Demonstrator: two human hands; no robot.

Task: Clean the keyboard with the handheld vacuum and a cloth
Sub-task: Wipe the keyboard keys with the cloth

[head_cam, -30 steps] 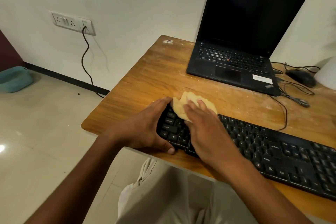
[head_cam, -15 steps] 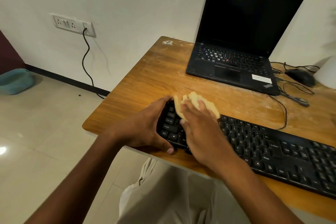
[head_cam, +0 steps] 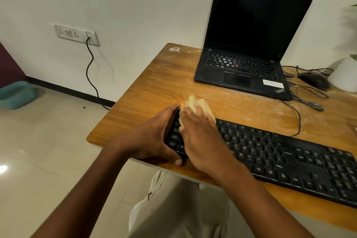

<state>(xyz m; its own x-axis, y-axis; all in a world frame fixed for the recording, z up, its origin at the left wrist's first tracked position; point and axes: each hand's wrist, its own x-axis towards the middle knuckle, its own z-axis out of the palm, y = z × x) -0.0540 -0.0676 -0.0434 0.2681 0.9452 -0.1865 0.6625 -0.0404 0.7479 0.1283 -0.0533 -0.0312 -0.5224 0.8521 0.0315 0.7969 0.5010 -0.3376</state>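
Keyboard [head_cam: 270,158] wiping: my left hand [head_cam: 152,137] grips its end steady; my right hand [head_cam: 201,137] presses the yellow cloth [head_cam: 193,103] flat-fingered; I'd keep strokes light, following key rows.

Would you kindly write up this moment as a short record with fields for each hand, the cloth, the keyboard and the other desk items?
left hand: grips the left end of the keyboard
right hand: presses the cloth onto the keys, fingers fairly straight
cloth: pale yellow, bunched, at the keyboard's top left corner
keyboard: black, lying on the wooden desk
laptop: open, screen dark, behind the keyboard
mouse: black, wired, right of the laptop
vacuum: not in view
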